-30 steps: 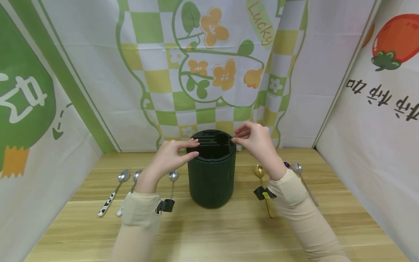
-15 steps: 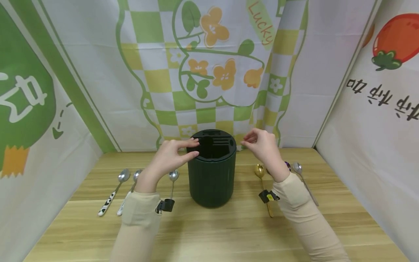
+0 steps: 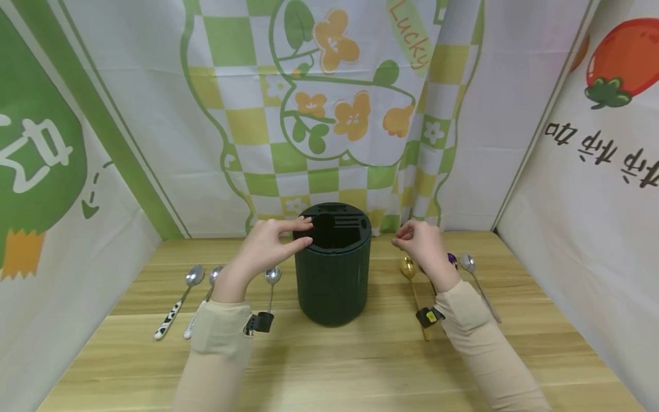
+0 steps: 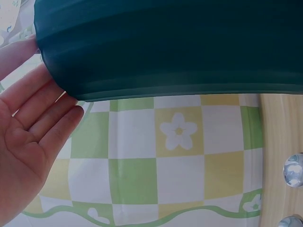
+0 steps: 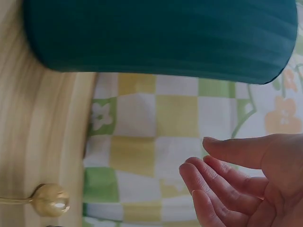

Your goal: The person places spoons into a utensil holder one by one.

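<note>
A dark green utensil holder point(image 3: 332, 286) stands upright in the middle of the table, its black top point(image 3: 350, 213) showing a wide opening, a round hole and narrow slots. My left hand point(image 3: 270, 243) rests on the left of its rim, fingers and thumb extended; the left wrist view shows the fingertips touching the holder's upper edge. My right hand point(image 3: 422, 243) hovers right of the holder, apart from it, with loosely bent fingers and nothing in them. Beneath the right forearm lies a gold spoon point(image 3: 408, 268), also seen in the right wrist view.
Left of the holder lie a spoon with a black-and-white handle point(image 3: 194, 276), another with a pale handle point(image 3: 191, 326) and a silver spoon point(image 3: 273, 276). On the right are a purple-headed spoon point(image 3: 452, 260) and a silver spoon point(image 3: 468, 263). A patterned cloth point(image 3: 252, 126) hangs behind.
My right hand has left the holder's rim and moved right and down. The top's round hole now sits further left, with slots to its right. My left hand stays on the rim.
</note>
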`<action>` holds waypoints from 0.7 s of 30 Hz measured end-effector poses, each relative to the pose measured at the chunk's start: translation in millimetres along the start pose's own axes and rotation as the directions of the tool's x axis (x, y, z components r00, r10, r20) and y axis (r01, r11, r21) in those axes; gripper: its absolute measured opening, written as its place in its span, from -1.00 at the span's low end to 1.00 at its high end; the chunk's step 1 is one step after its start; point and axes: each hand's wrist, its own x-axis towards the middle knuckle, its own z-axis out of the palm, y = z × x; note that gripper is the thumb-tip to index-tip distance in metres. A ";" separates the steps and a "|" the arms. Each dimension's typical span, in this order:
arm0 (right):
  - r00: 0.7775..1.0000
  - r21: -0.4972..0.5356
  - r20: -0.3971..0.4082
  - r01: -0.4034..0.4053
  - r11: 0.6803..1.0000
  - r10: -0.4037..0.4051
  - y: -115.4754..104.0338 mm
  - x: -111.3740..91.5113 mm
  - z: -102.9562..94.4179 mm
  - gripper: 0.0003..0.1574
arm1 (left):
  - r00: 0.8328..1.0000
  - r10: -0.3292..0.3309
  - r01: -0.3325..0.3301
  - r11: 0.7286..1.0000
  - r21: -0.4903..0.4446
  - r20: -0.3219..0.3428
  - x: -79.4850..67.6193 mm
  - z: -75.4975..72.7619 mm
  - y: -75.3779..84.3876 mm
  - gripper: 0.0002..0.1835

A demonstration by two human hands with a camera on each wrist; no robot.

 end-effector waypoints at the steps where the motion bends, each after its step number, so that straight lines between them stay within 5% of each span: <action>1: 1.000 -0.002 0.004 -0.006 1.000 0.006 3.2 0.0 1.7 -0.73 | 1.000 -0.001 0.001 1.000 0.001 0.002 0.0 -0.1 0.1 -0.55; 21: 0.985 -0.077 0.078 -0.149 0.986 0.155 50.4 -4.4 23.7 -0.77 | 1.000 -0.010 0.010 1.000 -0.008 0.009 -0.3 -1.0 1.1 -0.54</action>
